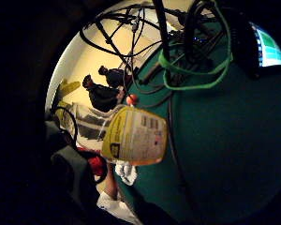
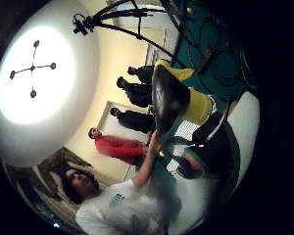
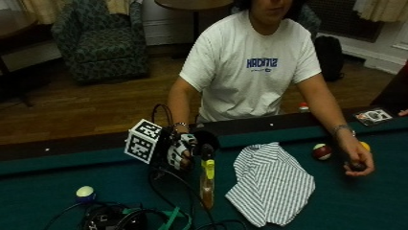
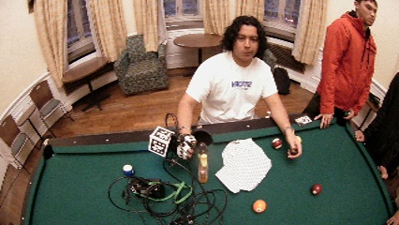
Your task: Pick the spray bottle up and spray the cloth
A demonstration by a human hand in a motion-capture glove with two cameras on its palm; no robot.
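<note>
We have the gloved right hand (image 3: 180, 154) wrapped around the dark trigger head of the tall clear spray bottle with amber liquid and a yellow label (image 3: 207, 184). Its fingers are curled about the neck, so it grips the bottle rather than merely touching it. The bottle stands upright on the green felt desk (image 3: 357, 201), just beside the striped white-and-grey cloth (image 3: 271, 184), which lies rumpled and flat on the felt. From the outside view we cannot tell for certain whether the bottle's base is touching the desk or has only just cleared it.

The step in hand looks to us like lifting and aiming. To do it well, we should raise the bottle straight up so the liquid stays level, then turn the wrist until the nozzle faces the cloth and not the tangle of black cables (image 3: 137, 218) nearby. We want a finger seated on the trigger before we squeeze, and the nozzle held above the middle of the cloth so the mist lands on fabric, not felt. The bare left hand (image 3: 356, 160) rests beyond the cloth's far edge beside a red-and-white billiard ball (image 3: 322, 152), well out of the spray's likely path.
</note>
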